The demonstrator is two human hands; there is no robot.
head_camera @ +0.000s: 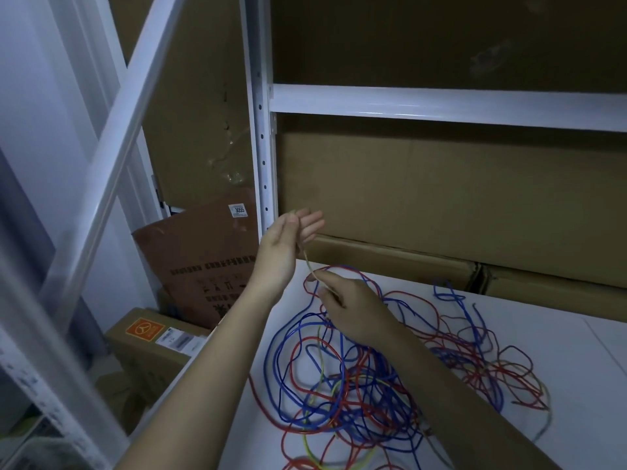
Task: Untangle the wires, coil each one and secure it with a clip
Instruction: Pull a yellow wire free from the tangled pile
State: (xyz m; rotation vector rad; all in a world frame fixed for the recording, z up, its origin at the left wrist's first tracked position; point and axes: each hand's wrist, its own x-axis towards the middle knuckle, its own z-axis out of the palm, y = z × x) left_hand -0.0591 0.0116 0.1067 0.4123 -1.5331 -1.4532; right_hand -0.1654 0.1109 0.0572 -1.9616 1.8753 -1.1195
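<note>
a big tangle of wires, blue, red and yellow-green, lies on the white table. above the tangle, 2 hands hold a thin yellow-green wire pulled straight between them. the left hand is raised highest over the tangle, near the white shelf post; its thumb and first finger pinch the top of the wire while the other fingers stick out straight. the right hand is lower, just over the tangle's far edge, and its fingertips pinch the same wire further down. behind the tangle, brown boxes fill the shelf. left of the tangle, past the table edge, more boxes stand on the floor.
</note>
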